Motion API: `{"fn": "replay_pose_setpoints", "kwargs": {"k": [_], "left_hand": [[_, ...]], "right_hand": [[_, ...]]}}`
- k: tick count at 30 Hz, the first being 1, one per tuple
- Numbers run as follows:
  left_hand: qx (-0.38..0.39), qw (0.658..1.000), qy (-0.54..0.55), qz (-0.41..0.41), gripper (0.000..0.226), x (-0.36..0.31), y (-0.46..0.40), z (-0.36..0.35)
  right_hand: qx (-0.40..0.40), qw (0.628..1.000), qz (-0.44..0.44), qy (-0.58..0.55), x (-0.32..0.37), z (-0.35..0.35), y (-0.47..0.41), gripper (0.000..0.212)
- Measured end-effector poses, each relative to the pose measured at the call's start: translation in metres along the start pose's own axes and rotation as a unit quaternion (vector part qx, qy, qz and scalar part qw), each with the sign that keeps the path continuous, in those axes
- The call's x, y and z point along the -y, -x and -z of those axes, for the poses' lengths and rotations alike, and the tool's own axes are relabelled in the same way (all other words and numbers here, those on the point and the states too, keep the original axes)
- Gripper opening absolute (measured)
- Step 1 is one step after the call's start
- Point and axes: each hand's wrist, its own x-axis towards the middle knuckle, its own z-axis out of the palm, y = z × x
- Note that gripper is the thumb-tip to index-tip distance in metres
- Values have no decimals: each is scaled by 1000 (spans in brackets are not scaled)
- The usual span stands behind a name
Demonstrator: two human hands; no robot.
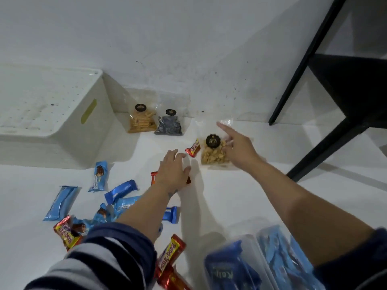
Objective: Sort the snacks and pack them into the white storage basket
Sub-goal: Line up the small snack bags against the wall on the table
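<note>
The white storage basket (62, 130) stands at the left against the wall. My right hand (237, 148) holds the right edge of a clear bag of nuts (212, 156), with the index finger stretched out past the bag's top. My left hand (173, 173) lies flat with straight fingers over an orange-red bar (153, 178), which is mostly hidden under it. A small red bar (192, 150) lies between my hands. A bag of crackers (142, 120) and a bag of dark spiral snacks (169, 125) lean on the wall. Several blue wrappers (60, 203) are scattered on the left.
Red-and-yellow bars (170, 254) lie near my left sleeve. Two clear containers of blue packets (282, 254) sit at the bottom right. A black furniture frame (314, 59) rises on the right. White floor shows between my arms.
</note>
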Motion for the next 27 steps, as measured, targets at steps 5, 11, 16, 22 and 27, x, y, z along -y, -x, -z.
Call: {"fn": "replay_pose_setpoints", "kwargs": {"k": [5, 11, 16, 22, 27], "left_hand": [[122, 979, -162, 14, 67, 18, -35, 5], [152, 970, -190, 5, 67, 31, -41, -4], [171, 966, -191, 22, 68, 29, -43, -5], [172, 969, -175, 33, 70, 24, -42, 0], [-57, 994, -86, 26, 53, -2, -35, -7]], "right_hand": [[-8, 1000, -6, -18, 18, -19, -89, 82], [13, 999, -23, -29, 9, -59, -159, 81], [-2, 1000, -24, -9, -2, -76, -171, 78], [-19, 999, -15, 28, -13, -52, -157, 61], [31, 965, -81, 249, -45, -26, -133, 48]]}}
